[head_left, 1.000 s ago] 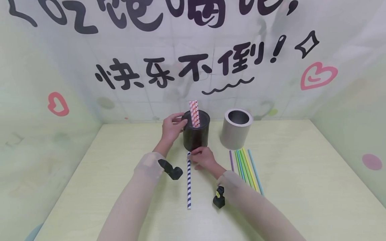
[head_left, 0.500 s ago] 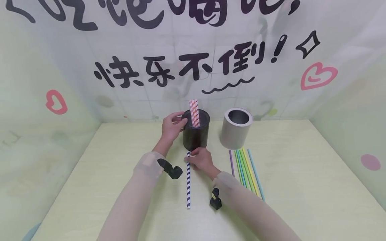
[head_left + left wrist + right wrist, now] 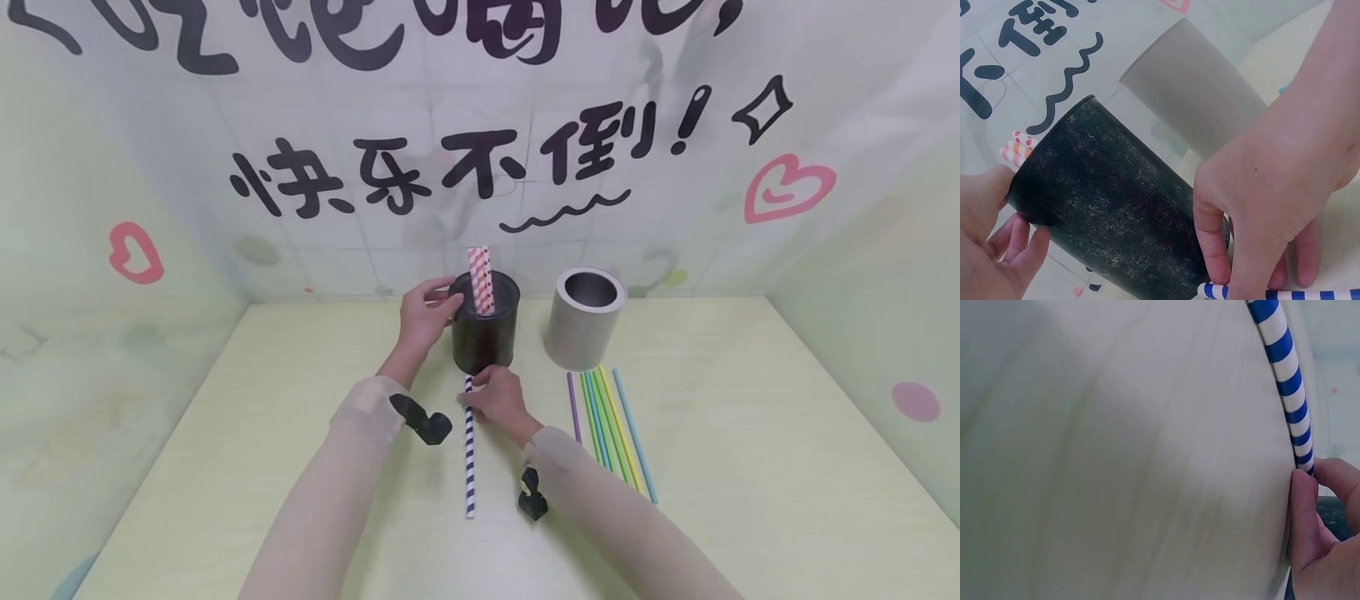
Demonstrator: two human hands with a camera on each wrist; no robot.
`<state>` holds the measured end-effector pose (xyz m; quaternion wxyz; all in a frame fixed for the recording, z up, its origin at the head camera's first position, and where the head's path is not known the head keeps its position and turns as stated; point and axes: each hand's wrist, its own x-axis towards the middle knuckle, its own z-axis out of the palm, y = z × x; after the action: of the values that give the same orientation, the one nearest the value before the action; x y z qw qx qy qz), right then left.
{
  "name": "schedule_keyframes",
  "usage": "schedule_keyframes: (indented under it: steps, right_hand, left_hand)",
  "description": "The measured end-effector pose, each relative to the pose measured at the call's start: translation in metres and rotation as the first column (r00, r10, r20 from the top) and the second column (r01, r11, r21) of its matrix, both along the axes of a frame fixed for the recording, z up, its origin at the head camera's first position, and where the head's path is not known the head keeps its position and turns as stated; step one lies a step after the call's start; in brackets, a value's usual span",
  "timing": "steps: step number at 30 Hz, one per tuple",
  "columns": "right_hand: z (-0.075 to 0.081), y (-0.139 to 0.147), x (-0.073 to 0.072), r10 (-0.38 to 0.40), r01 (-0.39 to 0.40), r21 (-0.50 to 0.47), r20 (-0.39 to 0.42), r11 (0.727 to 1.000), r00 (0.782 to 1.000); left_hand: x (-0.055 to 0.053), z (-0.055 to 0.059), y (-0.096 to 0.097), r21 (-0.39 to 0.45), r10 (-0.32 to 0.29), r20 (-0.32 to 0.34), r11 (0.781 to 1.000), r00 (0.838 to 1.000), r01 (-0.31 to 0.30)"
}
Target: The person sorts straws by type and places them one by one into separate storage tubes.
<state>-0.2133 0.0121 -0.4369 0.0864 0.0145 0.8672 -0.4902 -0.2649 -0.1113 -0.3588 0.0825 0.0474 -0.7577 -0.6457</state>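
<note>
My left hand holds the rim of a black cylindrical cup at its left side, thumb and fingers around the edge. Pink-and-orange patterned paper straws stand in that cup, leaning on its far rim. Just in front of the cup, my right hand pinches a blue-and-white striped paper straw near its far end. This straw lies along the table, pointing towards me. In the right wrist view, thumb and finger close on the end of the striped straw; part of that hand is cut off.
A light grey cylindrical cup stands right of the black one. In front of it lie several thin coloured straws, purple, green, blue and yellow, partly behind the right forearm. A printed wall sheet borders the table at the back.
My right hand has shifted slightly left, its fingers now over the striped straw's far end. The left hand and the black cup stay in place.
</note>
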Motion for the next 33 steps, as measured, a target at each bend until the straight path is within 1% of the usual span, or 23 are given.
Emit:
schedule_keyframes:
  steps: [8,16,19,24,29,33]
  right_hand:
    - [0.0015,-0.0032,0.0012,-0.012,0.013,0.049,-0.027,0.999,1.000]
    - [0.0000,-0.0047,0.0009,-0.041,0.041,0.040,0.001,0.998,0.999]
    - [-0.0007,-0.0046,0.0011,-0.045,0.045,0.022,0.015,0.999,0.999]
    - [0.0001,-0.0034,0.0020,-0.037,0.039,-0.035,0.047,0.999,0.998]
    - [0.0012,-0.0017,0.0006,-0.025,0.034,-0.111,0.082,0.993,0.996]
    - [0.0015,0.0000,-0.0004,-0.008,0.024,-0.154,0.101,0.988,0.995]
  left_hand:
    - [0.0002,0.0003,0.0003,-0.001,0.002,-0.004,1.000,1.000,-0.002]
    - [-0.0009,-0.0011,-0.0004,0.001,-0.004,-0.010,1.000,1.000,0.004]
    - [-0.0006,-0.0007,-0.0001,0.006,-0.007,-0.009,1.000,1.000,0.007]
    - [0.0002,0.0008,0.0001,0.013,-0.011,0.001,1.000,1.000,0.011]
    - [0.0006,0.0016,0.0002,0.006,-0.006,0.007,1.000,1.000,0.006]
    - [0.0003,0.0011,-0.0001,0.002,-0.004,0.018,1.000,1.000,0.003]
